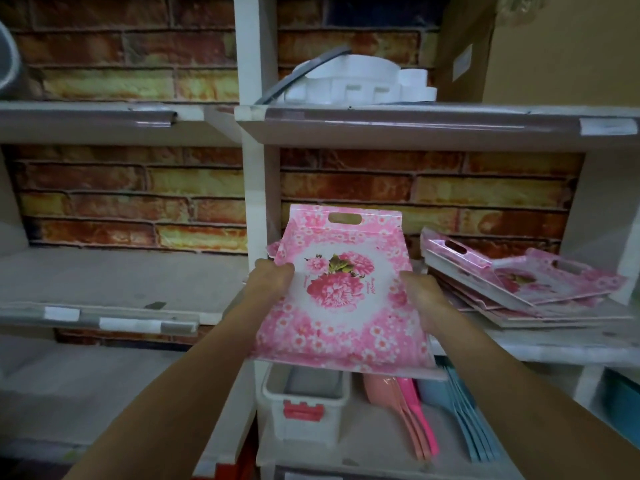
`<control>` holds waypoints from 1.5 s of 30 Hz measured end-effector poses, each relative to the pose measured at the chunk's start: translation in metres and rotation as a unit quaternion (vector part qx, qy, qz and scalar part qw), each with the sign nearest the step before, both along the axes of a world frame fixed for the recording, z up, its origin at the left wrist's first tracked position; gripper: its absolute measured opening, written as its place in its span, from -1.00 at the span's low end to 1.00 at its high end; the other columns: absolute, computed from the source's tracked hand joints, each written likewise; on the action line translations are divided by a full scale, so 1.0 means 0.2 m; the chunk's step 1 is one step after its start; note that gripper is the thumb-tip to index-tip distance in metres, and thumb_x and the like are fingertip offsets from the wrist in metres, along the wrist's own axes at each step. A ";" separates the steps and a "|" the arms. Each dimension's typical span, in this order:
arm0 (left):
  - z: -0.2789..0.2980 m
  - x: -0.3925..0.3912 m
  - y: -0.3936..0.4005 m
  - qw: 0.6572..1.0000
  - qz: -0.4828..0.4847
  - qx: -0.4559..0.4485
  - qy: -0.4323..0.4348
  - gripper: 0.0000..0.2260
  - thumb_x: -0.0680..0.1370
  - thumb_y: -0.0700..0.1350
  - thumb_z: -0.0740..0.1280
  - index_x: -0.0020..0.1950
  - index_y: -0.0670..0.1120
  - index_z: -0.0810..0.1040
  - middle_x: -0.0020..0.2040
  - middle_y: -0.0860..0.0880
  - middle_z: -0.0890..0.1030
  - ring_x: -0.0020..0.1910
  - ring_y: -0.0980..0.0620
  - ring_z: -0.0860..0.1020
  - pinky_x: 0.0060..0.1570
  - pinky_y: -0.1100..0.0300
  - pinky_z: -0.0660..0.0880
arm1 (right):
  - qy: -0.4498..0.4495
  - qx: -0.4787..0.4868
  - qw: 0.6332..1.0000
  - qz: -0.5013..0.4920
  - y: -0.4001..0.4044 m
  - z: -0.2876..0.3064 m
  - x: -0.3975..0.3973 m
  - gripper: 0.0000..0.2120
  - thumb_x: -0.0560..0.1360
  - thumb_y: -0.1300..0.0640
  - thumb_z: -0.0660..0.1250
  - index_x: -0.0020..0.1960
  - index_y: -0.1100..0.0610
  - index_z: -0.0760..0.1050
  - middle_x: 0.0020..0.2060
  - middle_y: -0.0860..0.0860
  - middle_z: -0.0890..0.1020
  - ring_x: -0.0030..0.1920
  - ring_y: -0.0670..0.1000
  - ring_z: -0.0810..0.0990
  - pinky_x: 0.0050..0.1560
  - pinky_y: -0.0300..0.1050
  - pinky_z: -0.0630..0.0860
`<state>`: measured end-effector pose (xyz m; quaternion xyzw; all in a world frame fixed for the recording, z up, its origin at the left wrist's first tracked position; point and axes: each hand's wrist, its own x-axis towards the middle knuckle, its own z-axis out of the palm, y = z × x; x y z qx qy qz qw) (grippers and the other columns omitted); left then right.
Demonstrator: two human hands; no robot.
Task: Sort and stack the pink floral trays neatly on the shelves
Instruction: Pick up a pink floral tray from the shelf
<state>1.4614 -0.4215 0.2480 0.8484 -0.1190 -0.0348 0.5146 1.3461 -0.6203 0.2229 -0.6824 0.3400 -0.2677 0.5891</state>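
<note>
A pink floral tray (341,289) with a handle slot at its far end is tilted up in front of the middle shelf (554,344). My left hand (272,277) grips its left edge and my right hand (424,299) grips its right edge. The edge of at least one more tray shows behind it at the left. To the right, a loose, uneven pile of pink floral trays (519,282) lies on the same shelf, some tilted and askew.
A white upright post (256,188) divides the shelf bays; the left bay shelf (121,282) lies beside it. Above sit white plastic pieces (360,84) and a cardboard box (554,46). Below stand a white lidded bin (304,407), pink scoops (412,414) and blue trays (471,420).
</note>
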 end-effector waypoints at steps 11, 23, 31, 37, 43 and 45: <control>0.06 0.39 -0.27 0.999 -0.024 0.028 -0.025 -0.62 0.60 -0.17 0.14 0.42 -0.20 0.38 0.22 -0.23 0.52 0.11 -0.18 0.54 -0.03 0.15 0.44 | 0.083 -0.106 0.991 -0.021 -0.27 0.07 0.39 -0.76 0.49 0.29 0.19 -0.35 0.20 0.36 -0.27 0.17 0.51 -0.21 0.13 0.50 -0.11 -0.06 0.43; 0.05 0.82 -0.48 0.989 -0.100 0.082 0.066 -0.61 0.48 -0.13 0.25 0.32 -0.04 0.41 -0.17 -0.18 0.58 -0.37 -0.06 0.53 -0.39 0.25 0.49 | 0.227 -0.310 0.922 0.039 -0.52 0.18 0.74 -0.64 0.50 0.16 0.23 -0.42 0.14 0.22 -0.41 0.06 0.34 -0.37 0.07 0.36 -0.39 -0.19 0.27; 0.07 0.96 -0.56 0.985 -0.103 0.123 0.058 -0.57 0.59 -0.11 0.23 0.45 -0.14 0.33 0.06 -0.21 0.54 -0.14 -0.10 0.55 -0.20 0.15 0.43 | 0.314 -0.369 0.874 0.046 -0.54 0.15 0.89 -0.83 0.50 0.14 0.22 0.04 0.18 0.46 -0.06 0.11 0.54 0.10 0.18 0.58 -0.16 -0.16 0.38; 0.05 1.08 -0.64 0.978 -0.143 0.150 0.024 -0.53 0.61 -0.14 0.18 0.52 -0.14 0.22 0.44 -0.20 0.35 0.00 -0.09 0.53 -0.04 0.14 0.46 | 0.382 -0.411 0.828 0.019 -0.55 0.16 0.96 -0.67 0.54 0.11 0.20 0.28 0.19 0.44 0.29 0.14 0.51 0.24 0.16 0.53 0.09 -0.08 0.46; 0.03 1.13 -0.69 0.950 -0.195 0.240 -0.033 -0.36 0.59 -0.04 0.21 0.59 0.01 -0.05 0.55 -0.10 0.20 0.42 -0.11 0.35 0.20 0.22 0.33 | 0.377 -0.390 0.840 0.011 -0.55 0.16 1.00 -0.66 0.55 0.05 0.20 0.26 0.17 0.43 0.23 0.12 0.55 0.20 0.14 0.54 0.03 -0.09 0.44; 0.04 1.13 -0.72 0.943 -0.198 0.265 -0.048 -0.37 0.59 -0.04 0.21 0.59 -0.06 -0.02 0.51 -0.13 0.26 0.39 -0.12 0.38 0.17 0.18 0.38 | 0.369 -0.380 0.848 0.010 -0.55 0.16 1.00 -0.68 0.54 0.04 0.22 0.22 0.17 0.45 0.21 0.12 0.55 0.19 0.15 0.55 0.02 -0.09 0.44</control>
